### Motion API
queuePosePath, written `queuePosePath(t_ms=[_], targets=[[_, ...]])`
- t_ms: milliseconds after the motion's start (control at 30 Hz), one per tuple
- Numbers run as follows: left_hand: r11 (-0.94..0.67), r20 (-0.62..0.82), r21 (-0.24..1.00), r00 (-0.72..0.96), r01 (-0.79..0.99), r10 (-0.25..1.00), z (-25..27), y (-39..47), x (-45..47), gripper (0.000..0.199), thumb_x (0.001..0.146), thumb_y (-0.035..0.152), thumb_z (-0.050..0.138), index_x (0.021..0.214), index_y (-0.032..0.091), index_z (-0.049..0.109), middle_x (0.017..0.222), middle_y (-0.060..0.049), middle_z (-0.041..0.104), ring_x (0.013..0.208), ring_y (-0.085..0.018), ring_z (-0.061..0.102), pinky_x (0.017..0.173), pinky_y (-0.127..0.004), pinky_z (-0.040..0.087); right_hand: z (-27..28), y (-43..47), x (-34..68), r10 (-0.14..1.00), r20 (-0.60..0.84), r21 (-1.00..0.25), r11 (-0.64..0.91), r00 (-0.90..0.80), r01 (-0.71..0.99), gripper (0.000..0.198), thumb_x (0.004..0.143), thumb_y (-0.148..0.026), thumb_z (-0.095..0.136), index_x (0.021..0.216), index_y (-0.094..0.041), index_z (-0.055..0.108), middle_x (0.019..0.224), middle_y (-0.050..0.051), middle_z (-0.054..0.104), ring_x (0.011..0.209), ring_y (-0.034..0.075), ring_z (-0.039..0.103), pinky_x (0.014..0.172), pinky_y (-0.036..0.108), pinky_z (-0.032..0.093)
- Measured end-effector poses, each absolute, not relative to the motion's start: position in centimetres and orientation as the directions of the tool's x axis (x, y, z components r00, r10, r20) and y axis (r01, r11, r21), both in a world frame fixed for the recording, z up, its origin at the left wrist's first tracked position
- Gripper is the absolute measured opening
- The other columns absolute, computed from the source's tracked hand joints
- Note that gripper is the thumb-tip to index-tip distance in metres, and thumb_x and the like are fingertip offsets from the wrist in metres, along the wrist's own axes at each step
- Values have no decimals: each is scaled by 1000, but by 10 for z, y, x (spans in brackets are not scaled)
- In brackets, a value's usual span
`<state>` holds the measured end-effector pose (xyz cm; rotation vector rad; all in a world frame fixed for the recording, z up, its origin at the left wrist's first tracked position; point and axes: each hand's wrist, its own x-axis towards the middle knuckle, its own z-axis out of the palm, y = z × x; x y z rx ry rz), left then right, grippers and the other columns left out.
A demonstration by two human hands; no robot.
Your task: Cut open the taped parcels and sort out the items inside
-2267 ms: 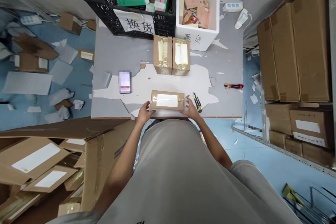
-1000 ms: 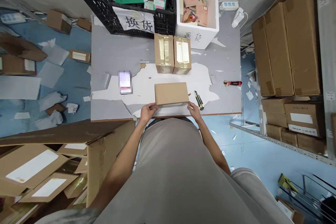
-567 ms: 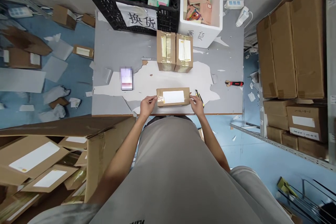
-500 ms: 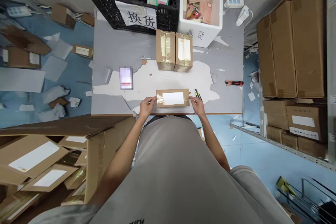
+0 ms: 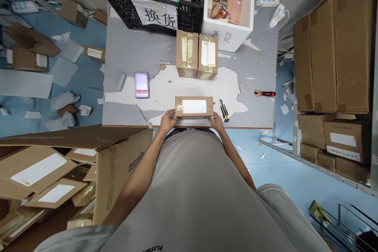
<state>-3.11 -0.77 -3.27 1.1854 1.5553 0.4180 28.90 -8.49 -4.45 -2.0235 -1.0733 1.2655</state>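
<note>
A small taped cardboard box [image 5: 194, 113] with a white label on top is near the table's front edge. My left hand [image 5: 169, 121] is closed on its lower left corner, and my right hand [image 5: 217, 121] grips the lower right corner. The fingertips are partly hidden by the box. Just right of it lies a yellow-and-black utility knife [image 5: 224, 110]. Two taped boxes, a left one [image 5: 187, 55] and a right one [image 5: 207, 57], stand side by side further back. A phone-like device [image 5: 142, 85] with a blurred screen lies to the left.
At the back are a black crate [image 5: 189, 17] and a white foam bin [image 5: 228, 39]. A red-and-black cutter [image 5: 265, 93] lies by the right edge. A large carton [image 5: 118, 173] of labelled parcels stands at lower left; tall boxes [image 5: 351, 55] fill the right shelf.
The box's near side has tipped up into view, and both hands have shifted to its lower corners. My right hand has moved left, leaving the utility knife fully visible.
</note>
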Motion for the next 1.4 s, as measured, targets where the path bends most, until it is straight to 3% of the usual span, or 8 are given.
queuePosePath(t_ms=[100, 267, 367, 533, 833, 1000, 1167, 1400], targets=[[419, -490, 812, 87, 407, 867, -25, 2, -31, 56, 84, 38, 81, 136, 18, 86, 153, -14, 77, 146, -35, 71, 122, -44, 61, -37, -78, 292, 852, -458, -772, -523, 255, 361, 38, 94, -44, 74, 125, -25, 87, 142, 12, 83, 138, 35, 72, 124, 54, 60], [498, -540, 772, -6, 394, 842, -27, 21, -31, 49, 91, 48, 81, 126, 16, 89, 138, -15, 84, 127, -36, 79, 123, -47, 59, -31, -74, 290, 875, -415, -800, -482, 250, 357, 52, 102, -62, 69, 132, -24, 87, 138, 14, 83, 137, 35, 73, 123, 51, 60], [556, -588, 737, -41, 384, 807, -36, 21, -29, 43, 92, 48, 81, 119, 15, 89, 132, -17, 87, 124, -37, 79, 122, -50, 59, -35, -75, 286, 858, -453, -789, -512, 242, 339, 50, 103, -60, 66, 131, -25, 87, 140, 14, 84, 137, 34, 74, 122, 51, 61], [640, -646, 711, -91, 290, 758, -47, 2, -30, 55, 107, 59, 59, 125, 13, 84, 129, -19, 87, 120, -31, 82, 107, -46, 67, -43, -87, 287, 832, -492, -768, -553, 256, 323, 46, 107, -50, 57, 131, -24, 86, 146, 13, 84, 146, 35, 72, 133, 56, 53], [629, -637, 728, -71, 271, 768, -44, -6, -35, 45, 83, 34, 76, 121, 13, 89, 127, -17, 88, 123, -34, 81, 122, -53, 61, -42, -87, 288, 846, -495, -795, -533, 198, 290, 55, 93, -46, 75, 143, -23, 83, 142, 14, 81, 136, 35, 76, 119, 52, 66], [517, -524, 815, -46, 264, 850, -24, 15, -39, 45, 90, 39, 78, 127, 17, 89, 139, -13, 84, 134, -32, 77, 127, -46, 58, -27, -59, 298, 893, -373, -856, -436, 252, 277, 58, 96, -65, 79, 135, -24, 87, 127, 12, 80, 122, 33, 80, 118, 51, 67], [380, -402, 858, -8, 345, 916, -13, 31, -38, 50, 94, 54, 82, 124, 15, 90, 126, -15, 86, 122, -33, 80, 121, -47, 61, -12, -38, 302, 883, -345, -843, -440, 318, 310, 59, 100, -71, 77, 127, -20, 89, 129, 15, 83, 123, 34, 81, 120, 52, 66], [455, -444, 810, -120, 369, 888, -6, 46, -22, 28, 92, 35, 82, 111, 15, 86, 118, -14, 89, 110, -29, 82, 111, -43, 65, -10, -30, 289, 860, -335, -798, -477, 386, 368, 51, 105, -64, 72, 118, -18, 89, 129, 17, 88, 120, 33, 82, 112, 48, 67]])
